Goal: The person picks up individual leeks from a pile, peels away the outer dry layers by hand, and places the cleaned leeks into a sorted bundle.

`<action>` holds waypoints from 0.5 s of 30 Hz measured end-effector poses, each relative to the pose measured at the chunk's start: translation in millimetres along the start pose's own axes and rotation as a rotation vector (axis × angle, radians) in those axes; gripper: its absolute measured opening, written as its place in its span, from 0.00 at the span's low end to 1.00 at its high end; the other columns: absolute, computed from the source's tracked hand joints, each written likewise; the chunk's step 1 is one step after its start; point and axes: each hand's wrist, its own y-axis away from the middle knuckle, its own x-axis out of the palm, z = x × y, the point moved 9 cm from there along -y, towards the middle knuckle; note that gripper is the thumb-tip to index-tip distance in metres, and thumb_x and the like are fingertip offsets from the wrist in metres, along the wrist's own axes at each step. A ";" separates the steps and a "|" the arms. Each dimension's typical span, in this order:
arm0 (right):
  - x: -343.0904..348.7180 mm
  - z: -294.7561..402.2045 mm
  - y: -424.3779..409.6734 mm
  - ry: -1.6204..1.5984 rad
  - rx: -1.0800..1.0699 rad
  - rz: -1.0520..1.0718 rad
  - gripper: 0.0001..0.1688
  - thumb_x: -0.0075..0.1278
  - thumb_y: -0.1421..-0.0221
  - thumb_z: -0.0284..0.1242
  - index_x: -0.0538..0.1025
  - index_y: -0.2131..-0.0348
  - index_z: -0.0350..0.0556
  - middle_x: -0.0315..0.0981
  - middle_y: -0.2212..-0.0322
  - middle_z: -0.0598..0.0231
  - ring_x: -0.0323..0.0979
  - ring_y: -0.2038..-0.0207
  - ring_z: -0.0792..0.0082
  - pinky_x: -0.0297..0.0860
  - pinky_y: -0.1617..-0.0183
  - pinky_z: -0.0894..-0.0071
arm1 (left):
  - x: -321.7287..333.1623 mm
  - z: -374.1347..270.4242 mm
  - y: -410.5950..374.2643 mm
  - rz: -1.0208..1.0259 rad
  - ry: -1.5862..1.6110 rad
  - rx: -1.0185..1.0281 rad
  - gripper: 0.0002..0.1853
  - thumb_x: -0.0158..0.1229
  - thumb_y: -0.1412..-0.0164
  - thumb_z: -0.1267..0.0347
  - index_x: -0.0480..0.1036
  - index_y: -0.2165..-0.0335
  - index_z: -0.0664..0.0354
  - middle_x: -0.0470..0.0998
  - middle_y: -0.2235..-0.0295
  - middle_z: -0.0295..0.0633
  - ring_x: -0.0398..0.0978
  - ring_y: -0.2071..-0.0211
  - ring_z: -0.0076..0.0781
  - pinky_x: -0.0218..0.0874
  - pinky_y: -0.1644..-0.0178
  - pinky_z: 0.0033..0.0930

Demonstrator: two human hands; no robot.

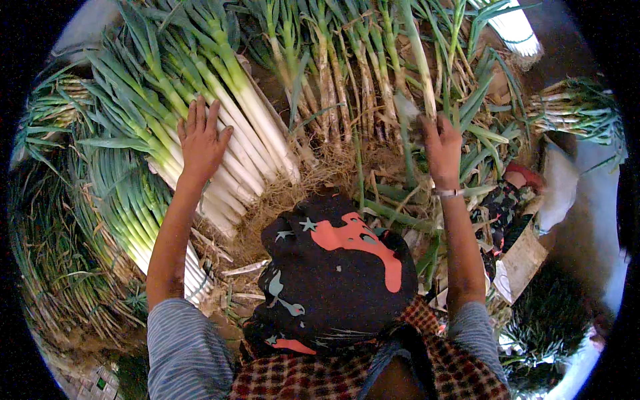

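My left hand [202,140] lies flat, fingers spread, on a pile of cleaned leeks or large green onions [250,135] with white shafts, green tops and root ends pointing down. My right hand [442,147] is closed around the lower shaft of one upright stalk [420,65]; the hand is slightly blurred and its root end is hidden. Between the hands, beyond my lap, stand unpeeled, soil-stained stalks [367,95] with tangled roots. Stripped leaves [400,210] lie below my right hand.
A tied bundle of white-shafted stalks [145,225] lies left of my lap, another bundle [520,35] at the upper right. Dirty stalks [75,290] fill the left side. A small bunch [570,107] lies at the far right, near a cardboard piece [522,260].
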 end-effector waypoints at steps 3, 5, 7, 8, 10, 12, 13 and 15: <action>-0.2 -1.7 -36.2 0.176 -0.224 -0.044 0.15 0.48 0.50 0.32 0.72 0.71 0.33 0.66 0.87 0.62 0.60 0.83 0.81 0.58 0.79 0.74 | -0.3 -2.6 -3.7 -0.002 0.012 0.016 0.31 0.46 0.45 0.53 0.53 0.44 0.47 0.45 0.40 0.41 0.43 0.40 0.41 0.34 0.41 0.52; 9.1 22.9 -49.3 0.306 -0.281 -0.049 0.18 0.48 0.51 0.34 0.72 0.71 0.32 0.66 0.85 0.57 0.63 0.83 0.75 0.60 0.78 0.71 | -1.5 0.5 -3.2 0.008 0.012 0.013 0.31 0.46 0.45 0.53 0.53 0.44 0.47 0.46 0.40 0.41 0.43 0.40 0.41 0.34 0.41 0.52; 19.2 21.1 -63.9 0.425 -0.274 0.000 0.20 0.49 0.52 0.36 0.72 0.71 0.31 0.67 0.85 0.52 0.66 0.82 0.68 0.62 0.76 0.67 | 3.4 1.1 -4.9 0.027 -0.006 -0.001 0.31 0.46 0.45 0.53 0.52 0.44 0.47 0.46 0.40 0.42 0.43 0.40 0.42 0.34 0.41 0.51; 29.2 5.3 -71.7 0.472 -0.241 0.054 0.21 0.49 0.53 0.36 0.72 0.71 0.31 0.66 0.84 0.49 0.67 0.82 0.64 0.62 0.75 0.65 | 4.2 1.5 -4.5 0.026 -0.014 -0.011 0.31 0.46 0.45 0.54 0.52 0.44 0.47 0.46 0.40 0.42 0.43 0.40 0.42 0.34 0.41 0.51; 48.6 -47.3 -86.4 0.460 -0.151 0.117 0.21 0.49 0.54 0.38 0.72 0.73 0.33 0.69 0.83 0.48 0.68 0.79 0.52 0.64 0.71 0.57 | 5.9 -1.3 -5.8 0.022 -0.015 0.000 0.31 0.46 0.45 0.54 0.53 0.44 0.47 0.46 0.40 0.42 0.43 0.40 0.42 0.33 0.41 0.51; 68.3 -83.2 -79.7 0.634 -0.281 0.148 0.22 0.50 0.55 0.40 0.73 0.73 0.34 0.71 0.81 0.49 0.69 0.76 0.52 0.66 0.68 0.57 | 4.8 -2.5 -7.7 0.023 -0.012 0.007 0.31 0.46 0.45 0.54 0.53 0.44 0.48 0.46 0.40 0.42 0.42 0.39 0.41 0.33 0.41 0.51; 75.5 -92.0 -77.2 0.775 -0.165 0.126 0.24 0.50 0.55 0.42 0.73 0.71 0.35 0.72 0.77 0.48 0.70 0.73 0.51 0.66 0.66 0.56 | 5.7 -1.1 -5.0 0.033 -0.013 0.005 0.31 0.46 0.45 0.54 0.53 0.44 0.48 0.46 0.40 0.42 0.42 0.39 0.41 0.33 0.41 0.51; 83.4 -106.5 -74.5 0.827 -0.027 0.097 0.27 0.51 0.55 0.45 0.73 0.68 0.35 0.72 0.71 0.46 0.71 0.68 0.49 0.67 0.62 0.57 | 2.9 1.7 0.1 0.039 -0.006 -0.008 0.32 0.48 0.46 0.55 0.53 0.44 0.50 0.46 0.40 0.43 0.42 0.39 0.41 0.33 0.41 0.51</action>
